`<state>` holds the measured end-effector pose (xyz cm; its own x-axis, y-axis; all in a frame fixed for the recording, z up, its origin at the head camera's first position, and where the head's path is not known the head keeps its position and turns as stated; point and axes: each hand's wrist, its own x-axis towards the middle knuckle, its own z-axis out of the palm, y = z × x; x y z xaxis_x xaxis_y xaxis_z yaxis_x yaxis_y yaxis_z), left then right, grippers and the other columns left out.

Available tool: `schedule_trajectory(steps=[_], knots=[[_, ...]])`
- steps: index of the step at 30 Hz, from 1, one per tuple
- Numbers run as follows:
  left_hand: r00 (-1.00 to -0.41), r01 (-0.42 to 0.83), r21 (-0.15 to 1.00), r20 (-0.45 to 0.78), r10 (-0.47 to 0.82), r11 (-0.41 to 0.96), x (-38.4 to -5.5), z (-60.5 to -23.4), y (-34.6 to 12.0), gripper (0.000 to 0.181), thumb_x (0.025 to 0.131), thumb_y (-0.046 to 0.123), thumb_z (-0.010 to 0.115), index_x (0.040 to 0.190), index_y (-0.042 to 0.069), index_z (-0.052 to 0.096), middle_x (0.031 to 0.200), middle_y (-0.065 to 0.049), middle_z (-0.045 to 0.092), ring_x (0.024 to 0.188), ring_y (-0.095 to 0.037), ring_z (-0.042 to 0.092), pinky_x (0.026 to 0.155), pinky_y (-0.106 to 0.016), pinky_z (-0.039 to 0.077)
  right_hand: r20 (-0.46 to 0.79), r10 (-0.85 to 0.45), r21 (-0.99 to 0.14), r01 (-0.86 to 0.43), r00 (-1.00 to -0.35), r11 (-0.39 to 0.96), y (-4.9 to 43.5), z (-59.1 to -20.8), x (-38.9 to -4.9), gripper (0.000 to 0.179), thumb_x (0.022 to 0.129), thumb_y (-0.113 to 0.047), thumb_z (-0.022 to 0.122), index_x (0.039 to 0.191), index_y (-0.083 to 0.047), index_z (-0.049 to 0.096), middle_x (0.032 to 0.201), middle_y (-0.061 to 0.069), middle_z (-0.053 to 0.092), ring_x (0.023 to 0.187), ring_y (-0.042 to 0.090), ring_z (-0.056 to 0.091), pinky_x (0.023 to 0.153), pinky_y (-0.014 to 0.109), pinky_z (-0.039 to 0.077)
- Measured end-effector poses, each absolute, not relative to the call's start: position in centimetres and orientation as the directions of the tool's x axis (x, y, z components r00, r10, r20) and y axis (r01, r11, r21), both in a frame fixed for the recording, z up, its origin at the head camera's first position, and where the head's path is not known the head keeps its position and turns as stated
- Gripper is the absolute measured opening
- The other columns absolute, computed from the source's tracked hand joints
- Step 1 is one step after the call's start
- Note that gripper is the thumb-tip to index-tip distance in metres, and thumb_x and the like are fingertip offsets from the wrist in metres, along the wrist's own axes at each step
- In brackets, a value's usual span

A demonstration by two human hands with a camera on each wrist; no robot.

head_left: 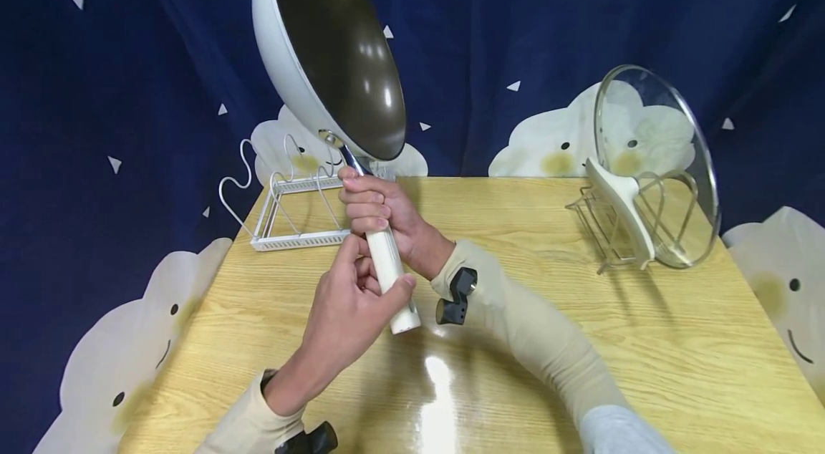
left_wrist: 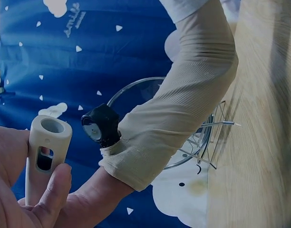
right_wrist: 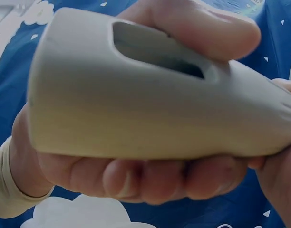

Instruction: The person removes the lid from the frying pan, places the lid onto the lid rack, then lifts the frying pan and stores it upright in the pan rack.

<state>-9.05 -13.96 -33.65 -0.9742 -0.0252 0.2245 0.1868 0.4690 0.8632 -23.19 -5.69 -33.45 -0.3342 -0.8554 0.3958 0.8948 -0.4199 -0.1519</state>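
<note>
A white frying pan (head_left: 329, 60) with a dark inside is held up, tilted on its side, above the table. Near the pan's body my right hand (head_left: 396, 214) grips the handle, fingers curled round it. Lower on the white handle (head_left: 387, 264), close to its end, my left hand (head_left: 351, 311) holds on with its thumb along one side. The left wrist view shows the hollow handle end (left_wrist: 49, 142) with its slot. In the right wrist view, left-hand fingers (right_wrist: 169, 178) lie beneath the handle and the thumb lies on top.
A white wire rack (head_left: 299, 239) stands at the table's back left, behind the pan handle. At the right, a glass lid (head_left: 664, 153) with a white handle stands upright in a small metal rack (head_left: 609, 239). A dark blue curtain (head_left: 464, 67) hangs behind the wooden table (head_left: 515, 239).
</note>
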Motion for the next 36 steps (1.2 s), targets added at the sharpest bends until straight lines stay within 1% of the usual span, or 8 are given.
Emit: schedule_trajectory(steps=[2,4,10,16,24,28,36], knots=[[-0.974,0.182,0.866,0.223,-0.034,0.466,-9.1,-33.7,-14.1,0.037,0.082,0.016,0.081,0.107,0.014,0.053,0.070,0.004,0.060,0.061,-0.011,0.056,0.052,-0.022,0.045,0.404,-0.856,-0.140,0.902,-0.323,-0.407,-5.9,-33.5,-23.2,0.018,0.097,0.003,0.057,0.092,-0.009,0.046,0.060,-0.009,0.025,0.042,0.004,0.029,0.038,0.016,0.031],[-0.975,0.176,0.869,0.218,-0.039,0.463,-9.0,-33.7,-14.2,0.037,0.082,0.016,0.081,0.107,0.014,0.054,0.070,0.003,0.061,0.062,-0.012,0.057,0.053,-0.023,0.046,0.410,-0.855,-0.130,0.908,-0.316,-0.398,-6.1,-33.6,-23.3,0.019,0.095,0.004,0.059,0.092,-0.009,0.045,0.060,-0.009,0.025,0.042,0.003,0.028,0.038,0.016,0.031],[-0.977,0.160,0.870,0.208,-0.054,0.466,-8.8,-33.6,-14.6,0.036,0.083,0.017,0.080,0.107,0.015,0.054,0.072,0.003,0.061,0.063,-0.012,0.058,0.055,-0.023,0.047,0.422,-0.854,-0.108,0.919,-0.303,-0.380,-6.8,-33.8,-23.4,0.019,0.096,0.004,0.058,0.092,-0.009,0.045,0.060,-0.009,0.025,0.043,0.003,0.026,0.038,0.016,0.032],[-0.971,0.180,0.854,0.233,-0.050,0.489,-8.8,-33.6,-14.9,0.034,0.083,0.018,0.080,0.106,0.016,0.054,0.072,0.003,0.061,0.064,-0.013,0.058,0.054,-0.024,0.047,0.440,-0.845,-0.091,0.921,-0.305,-0.380,-7.2,-33.8,-23.4,0.018,0.096,0.004,0.058,0.094,-0.009,0.045,0.060,-0.009,0.025,0.043,0.003,0.026,0.038,0.016,0.031],[-0.969,0.166,0.831,0.238,-0.069,0.531,-8.3,-33.7,-15.4,0.034,0.082,0.020,0.080,0.104,0.018,0.054,0.071,0.005,0.061,0.064,-0.011,0.058,0.054,-0.025,0.049,0.459,-0.841,-0.081,0.929,-0.287,-0.362,-8.0,-34.3,-23.0,0.019,0.096,0.004,0.058,0.094,-0.009,0.044,0.059,-0.010,0.024,0.043,0.002,0.023,0.039,0.015,0.029],[-0.966,0.156,0.822,0.242,-0.090,0.547,-8.0,-33.7,-15.7,0.035,0.082,0.019,0.081,0.104,0.020,0.054,0.070,0.006,0.062,0.063,-0.011,0.059,0.054,-0.025,0.050,0.465,-0.843,-0.073,0.937,-0.271,-0.341,-8.6,-34.3,-22.8,0.019,0.096,0.004,0.058,0.093,-0.010,0.044,0.060,-0.010,0.024,0.043,0.003,0.023,0.038,0.014,0.028],[-0.956,0.170,0.790,0.277,-0.096,0.589,-7.8,-33.7,-16.2,0.032,0.081,0.022,0.080,0.101,0.019,0.055,0.070,0.007,0.062,0.062,-0.009,0.059,0.054,-0.025,0.049,0.505,-0.830,-0.057,0.951,-0.235,-0.304,-9.2,-34.5,-22.6,0.017,0.098,0.002,0.056,0.094,-0.010,0.045,0.059,-0.010,0.024,0.043,0.002,0.023,0.039,0.015,0.027]])
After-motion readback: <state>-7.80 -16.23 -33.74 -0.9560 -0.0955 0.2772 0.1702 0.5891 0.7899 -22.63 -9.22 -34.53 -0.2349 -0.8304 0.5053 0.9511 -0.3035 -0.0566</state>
